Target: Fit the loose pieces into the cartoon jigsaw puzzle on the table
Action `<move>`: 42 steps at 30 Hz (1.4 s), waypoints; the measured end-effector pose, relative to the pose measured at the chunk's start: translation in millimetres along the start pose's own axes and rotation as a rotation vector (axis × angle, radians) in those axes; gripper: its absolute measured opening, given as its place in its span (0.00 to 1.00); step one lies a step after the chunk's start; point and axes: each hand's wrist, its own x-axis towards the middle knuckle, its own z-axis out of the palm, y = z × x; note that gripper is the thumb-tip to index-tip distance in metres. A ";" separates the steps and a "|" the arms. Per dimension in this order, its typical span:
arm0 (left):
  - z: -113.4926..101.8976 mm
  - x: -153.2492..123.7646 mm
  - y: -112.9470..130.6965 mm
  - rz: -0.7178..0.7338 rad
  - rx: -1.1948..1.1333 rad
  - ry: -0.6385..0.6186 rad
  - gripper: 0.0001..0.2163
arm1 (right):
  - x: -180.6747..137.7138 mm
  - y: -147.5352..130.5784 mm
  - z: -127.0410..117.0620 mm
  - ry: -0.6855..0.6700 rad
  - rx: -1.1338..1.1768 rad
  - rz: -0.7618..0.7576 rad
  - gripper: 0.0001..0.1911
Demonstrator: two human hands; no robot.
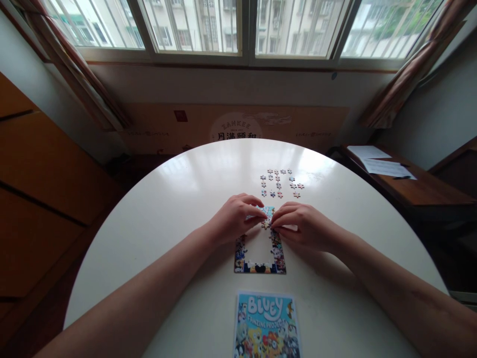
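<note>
A partly assembled jigsaw puzzle [260, 268] lies flat on the table, its frame joined around a bare middle and its blue top rows filled in. My left hand [238, 216] reaches over the puzzle's upper left, thumb and forefinger closed at a small jigsaw piece [266, 224] below the blue part. From the right, my right hand [300, 222] meets it, fingertips pinched at that piece's right side by the puzzle's edge. The fingertips partly hide the piece, and I cannot tell whether it is fully seated.
Several loose jigsaw pieces [278, 185] lie in loose rows beyond my hands. A blue "Bluey" picture card [266, 323] rests nearest me on the white round table [149, 238]. At right, papers [387, 166] and pens lie on a brown desk [428, 186]. Windows are ahead.
</note>
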 end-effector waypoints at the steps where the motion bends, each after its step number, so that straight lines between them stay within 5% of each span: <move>1: -2.5 -0.4 -1.1 -0.021 -0.039 0.063 0.06 | 0.0 0.2 0.0 -0.005 -0.004 0.000 0.10; 13: -12.5 -7.8 -38.2 -0.433 -0.054 0.447 0.09 | -1.8 3.8 1.5 0.066 0.094 0.016 0.10; 19: -13.2 -8.0 -39.1 -0.465 -0.055 0.409 0.09 | -3.4 8.8 2.4 0.115 0.145 0.065 0.10; 27: -13.7 -7.0 -21.2 -0.255 0.062 0.251 0.07 | -2.8 10.3 1.9 0.061 0.047 0.049 0.10; 32: -14.1 -6.5 -24.9 -0.305 0.040 0.316 0.08 | -2.3 9.8 0.7 0.052 0.035 0.038 0.10; 42: -15.8 -8.4 -48.6 -0.657 -0.197 0.598 0.13 | -2.4 13.7 -3.2 0.512 0.017 0.149 0.09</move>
